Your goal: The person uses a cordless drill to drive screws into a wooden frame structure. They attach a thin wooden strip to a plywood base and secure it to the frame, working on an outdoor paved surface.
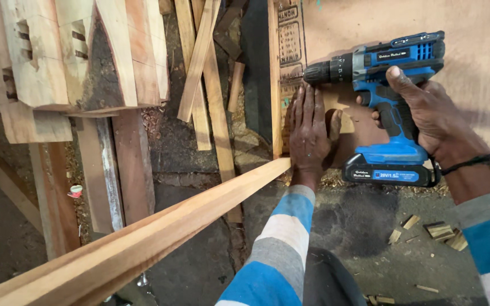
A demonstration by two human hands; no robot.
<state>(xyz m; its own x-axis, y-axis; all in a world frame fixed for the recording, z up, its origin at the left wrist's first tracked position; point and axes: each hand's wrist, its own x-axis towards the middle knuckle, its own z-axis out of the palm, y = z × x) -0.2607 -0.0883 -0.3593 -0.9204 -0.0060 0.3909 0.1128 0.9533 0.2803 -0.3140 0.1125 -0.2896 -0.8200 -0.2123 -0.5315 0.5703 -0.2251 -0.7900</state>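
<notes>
My right hand (429,116) grips the handle of a blue and black cordless drill (392,68), held sideways with its chuck pointing left. The chuck tip sits just above the fingers of my left hand (308,133). That hand lies flat, fingers together, pressing on the left edge of a brown plywood sheet (472,34). A long pale wooden strip (143,241) runs from the lower left up to the sheet's edge beside my left wrist. A small wood block (336,122) shows by my left thumb.
Thick timber pieces with cut mortises (41,56) lie at the upper left. Thin wooden slats (202,73) lean over the dark ground. Planks (134,164) lie below them. Wood chips and offcuts (440,231) are scattered at the lower right.
</notes>
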